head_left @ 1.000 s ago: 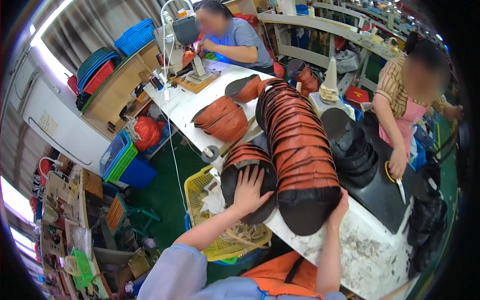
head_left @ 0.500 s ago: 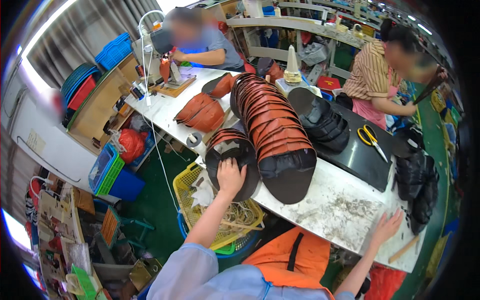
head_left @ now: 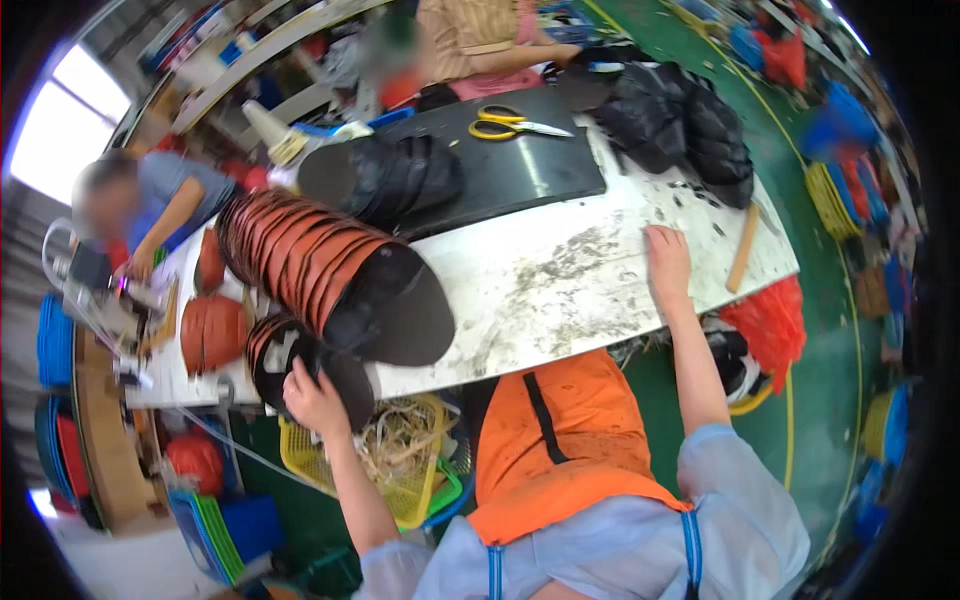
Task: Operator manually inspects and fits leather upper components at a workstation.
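Observation:
My left hand (head_left: pixel 315 402) lies on a short stack of black and red-brown shoe uppers (head_left: pixel 345 385) at the table's near left edge. Its thumb stands apart from the other fingers, which rest on the top piece. Beside that stack, a long row of nested red-brown shoe uppers (head_left: pixel 305 245) runs back from a dark, rounded front piece (head_left: pixel 405 305). Over on the right, my right hand (head_left: pixel 668 262) is open and rests on the white worktable (head_left: pixel 560 270), holding nothing.
Yellow-handled scissors (head_left: pixel 515 125) lie on a black board (head_left: pixel 540 175). Black uppers stand in a pile (head_left: pixel 400 175); another black bundle (head_left: pixel 680 120) sits near a wooden stick (head_left: pixel 742 250). A yellow basket (head_left: pixel 410 505) holds pale scraps below. Two people work across the table.
My view has swung to the right, so the table appears turned and shifted left. The left hand stays on the short stack; the right stays on the tabletop, its fingers now closer together.

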`<state>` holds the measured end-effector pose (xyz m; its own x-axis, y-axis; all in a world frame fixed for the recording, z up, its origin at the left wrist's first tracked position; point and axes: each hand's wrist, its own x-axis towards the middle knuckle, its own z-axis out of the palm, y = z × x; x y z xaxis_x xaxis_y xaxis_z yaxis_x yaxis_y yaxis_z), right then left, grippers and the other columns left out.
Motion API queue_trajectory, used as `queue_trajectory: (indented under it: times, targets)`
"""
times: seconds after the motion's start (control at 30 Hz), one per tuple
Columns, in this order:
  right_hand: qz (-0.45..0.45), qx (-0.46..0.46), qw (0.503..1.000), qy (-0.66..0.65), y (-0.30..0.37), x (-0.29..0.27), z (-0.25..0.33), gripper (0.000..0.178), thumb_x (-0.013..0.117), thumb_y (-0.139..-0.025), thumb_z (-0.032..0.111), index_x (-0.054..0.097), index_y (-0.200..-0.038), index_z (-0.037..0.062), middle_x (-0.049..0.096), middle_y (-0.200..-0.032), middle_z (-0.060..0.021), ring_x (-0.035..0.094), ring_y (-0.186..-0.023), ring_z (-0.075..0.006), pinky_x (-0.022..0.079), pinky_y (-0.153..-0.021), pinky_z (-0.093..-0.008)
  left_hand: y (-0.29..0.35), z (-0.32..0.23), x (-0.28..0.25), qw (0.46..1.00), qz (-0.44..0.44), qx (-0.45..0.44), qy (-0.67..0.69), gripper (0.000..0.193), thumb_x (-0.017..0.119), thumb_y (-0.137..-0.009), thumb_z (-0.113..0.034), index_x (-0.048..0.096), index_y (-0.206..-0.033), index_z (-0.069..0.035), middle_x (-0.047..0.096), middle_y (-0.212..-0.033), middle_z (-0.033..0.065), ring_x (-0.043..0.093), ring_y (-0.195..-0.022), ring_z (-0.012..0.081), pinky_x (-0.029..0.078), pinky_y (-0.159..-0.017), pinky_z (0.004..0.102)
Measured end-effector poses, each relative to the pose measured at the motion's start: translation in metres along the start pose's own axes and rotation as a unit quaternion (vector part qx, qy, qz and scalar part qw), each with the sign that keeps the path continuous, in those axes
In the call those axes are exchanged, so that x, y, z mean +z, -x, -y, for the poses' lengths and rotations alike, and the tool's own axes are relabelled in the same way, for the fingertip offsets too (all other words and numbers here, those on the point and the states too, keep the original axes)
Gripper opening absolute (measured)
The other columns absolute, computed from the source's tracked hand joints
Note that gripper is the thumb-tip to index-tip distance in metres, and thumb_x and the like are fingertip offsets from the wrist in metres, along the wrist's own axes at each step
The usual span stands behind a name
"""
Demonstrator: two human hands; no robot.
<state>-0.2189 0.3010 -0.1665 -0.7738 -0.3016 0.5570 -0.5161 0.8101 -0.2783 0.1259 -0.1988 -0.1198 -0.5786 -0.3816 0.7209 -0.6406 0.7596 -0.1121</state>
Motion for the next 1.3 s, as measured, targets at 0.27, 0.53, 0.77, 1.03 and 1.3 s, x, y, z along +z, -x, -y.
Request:
queue_trajectory:
  times: [0.27,0.53,0.77,1.03,1.3]
  targets:
    - [0.010,0.019,0.999,0.045,0.014,-0.005,-0.017,0.029,0.067,-0.089,0.011,0.066,-0.116,0.0025,0.062,-0.108,-0.0179,0.058,-0.106,-0.0369,0.048,-0.092,-0.0444,-0.009,0.040,-0.006,0.933,0.356,0.056,-0.012,0.015,0.069,-0.084,-0.018,0.070,-0.093,-0.006,0.072,-0.098,0.0145,0.071,-0.090,0.0313,0.057,-0.079,0.0409]
    - [0.183,-0.022,0.975,0.126,-0.007,0.005,-0.049,0.015,0.063,-0.091,0.009,0.069,-0.102,0.0014,0.062,-0.103,-0.0156,0.061,-0.100,-0.0351,0.050,-0.086,-0.0444,-0.004,0.028,-0.003,0.922,0.342,0.129,-0.125,0.008,0.066,-0.075,-0.006,0.071,-0.081,-0.006,0.070,-0.081,0.0104,0.073,-0.076,0.0227,0.058,-0.063,0.0330]
    - [0.079,-0.001,0.997,0.002,0.008,0.004,-0.037,0.019,0.056,-0.100,0.013,0.065,-0.109,-0.0012,0.065,-0.111,-0.0154,0.061,-0.108,-0.0326,0.048,-0.094,-0.0405,-0.006,0.044,0.000,0.956,0.274,0.100,-0.037,0.022,0.066,-0.074,-0.006,0.068,-0.096,-0.003,0.066,-0.083,0.0084,0.070,-0.074,0.0236,0.055,-0.066,0.0317]
    - [0.201,0.121,0.920,-0.315,0.051,0.009,0.041,0.025,0.041,-0.107,0.015,0.060,-0.116,0.0024,0.062,-0.135,-0.0159,0.051,-0.135,-0.0282,0.036,-0.113,-0.0376,-0.009,0.036,0.013,0.974,0.212,0.081,-0.003,0.027,0.068,-0.074,-0.007,0.066,-0.101,-0.003,0.067,-0.103,0.0122,0.068,-0.083,0.0285,0.056,-0.073,0.0365]
    - [0.138,0.172,0.870,-0.441,0.054,0.010,0.102,0.018,0.050,-0.104,0.011,0.063,-0.110,-0.0003,0.066,-0.100,-0.0052,0.059,-0.095,-0.0142,0.046,-0.089,-0.0290,0.002,0.049,0.026,0.983,0.149,0.108,0.025,0.026,0.062,-0.085,-0.009,0.067,-0.110,-0.004,0.070,-0.110,0.0146,0.071,-0.093,0.0286,0.057,-0.080,0.0378]
